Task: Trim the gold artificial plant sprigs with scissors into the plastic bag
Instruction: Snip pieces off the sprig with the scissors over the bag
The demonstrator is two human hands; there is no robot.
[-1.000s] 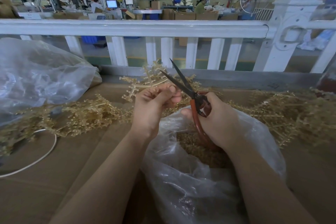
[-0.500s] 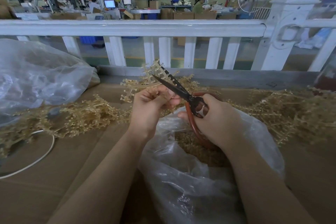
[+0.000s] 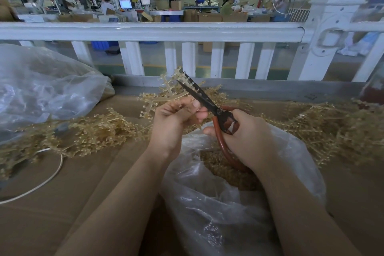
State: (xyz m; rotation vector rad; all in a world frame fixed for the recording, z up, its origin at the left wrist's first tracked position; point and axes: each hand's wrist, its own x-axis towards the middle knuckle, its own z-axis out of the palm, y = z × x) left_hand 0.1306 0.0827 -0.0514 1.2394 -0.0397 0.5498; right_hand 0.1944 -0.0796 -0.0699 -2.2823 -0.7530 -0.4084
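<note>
A gold sprig [image 3: 166,97] is pinched in the curled fingers of the left hand [image 3: 173,119], held up above the mouth of the plastic bag [image 3: 228,203]. One pair of scissors [image 3: 209,108] is gripped by the right hand [image 3: 247,137], whose fingers are curled round the red loop handles. The dark blades are nearly together and are laid across the sprig's upper branches, just beside the left fingertips. The lower part of the red handle is partly hidden behind the right hand.

The open plastic bag is spread between the two forearms on the cardboard-covered table [image 3: 62,203]; a heap of small gold trimmings [image 3: 224,170] is seen inside it, partly covered by the right wrist. Two loose heaps of gold sprigs are spread on the table: one to the left [image 3: 87,135], one to the right [image 3: 332,129]. A second, larger clear bag [image 3: 45,87] is seen at the far left, its contents blurred by the film. One white cord [image 3: 47,178] is curved across the table at the left. A white railing [image 3: 166,31] is set behind the table, and the workshop beyond it is partly blocked by its bars.
</note>
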